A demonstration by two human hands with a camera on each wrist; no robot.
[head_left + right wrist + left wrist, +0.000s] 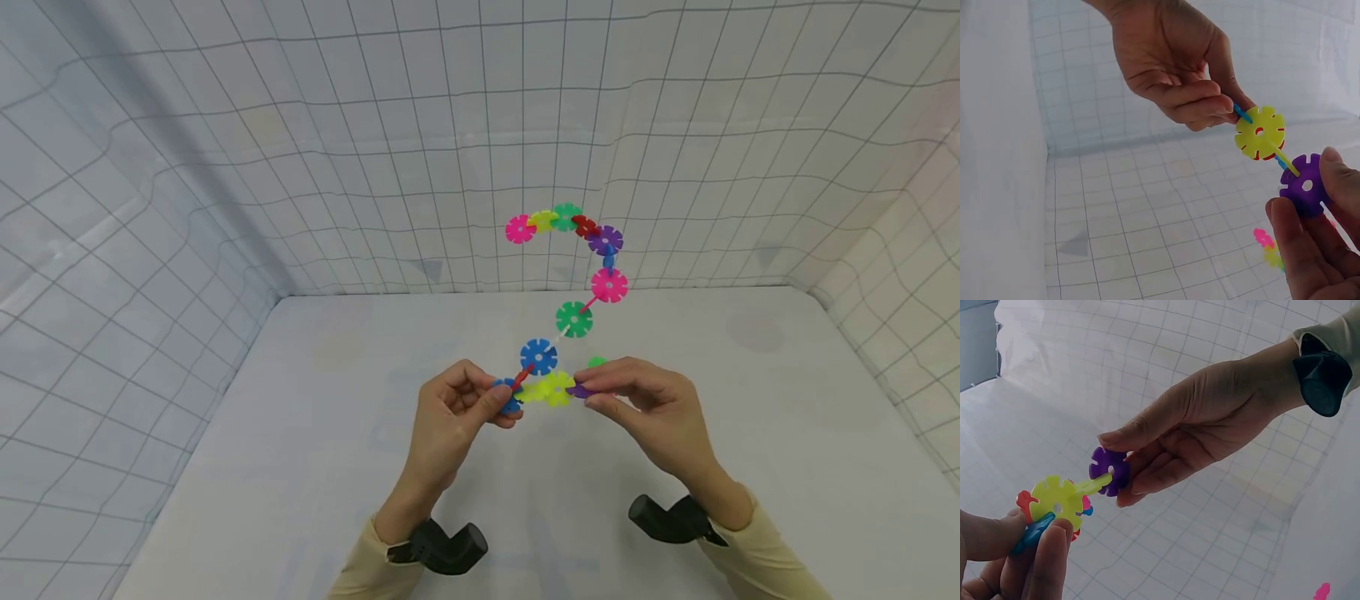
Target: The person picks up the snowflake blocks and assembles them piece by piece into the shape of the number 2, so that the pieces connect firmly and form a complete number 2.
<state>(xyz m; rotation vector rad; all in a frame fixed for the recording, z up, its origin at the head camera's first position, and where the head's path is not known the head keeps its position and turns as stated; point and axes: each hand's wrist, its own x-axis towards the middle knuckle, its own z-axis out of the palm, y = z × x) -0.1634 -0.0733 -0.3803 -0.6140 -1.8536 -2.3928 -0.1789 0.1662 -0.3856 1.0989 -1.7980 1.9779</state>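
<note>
Slotted plastic snowflake discs are joined in a curving chain, with a blue disc (538, 357), a green disc (574, 320) and a pink disc (609, 285) along it. My left hand (450, 421) pinches another blue disc (1034, 534) between thumb and fingers. From there two yellow discs (557, 388) lead toward a purple disc (1305, 185). My right hand (660, 412) grips that purple disc at its outer edge, thumb against fingers. In the right wrist view, a yellow disc's edge sits in a slot of the purple one. Part of a green piece (597, 362) shows behind the right fingers.
The chain's far end curls left to a pink disc (520, 229) near the back wall. Under the hands spreads a white surface (315, 467), with grid-lined white sheeting (375, 167) at the back and sides. Each wrist wears a black device (450, 548).
</note>
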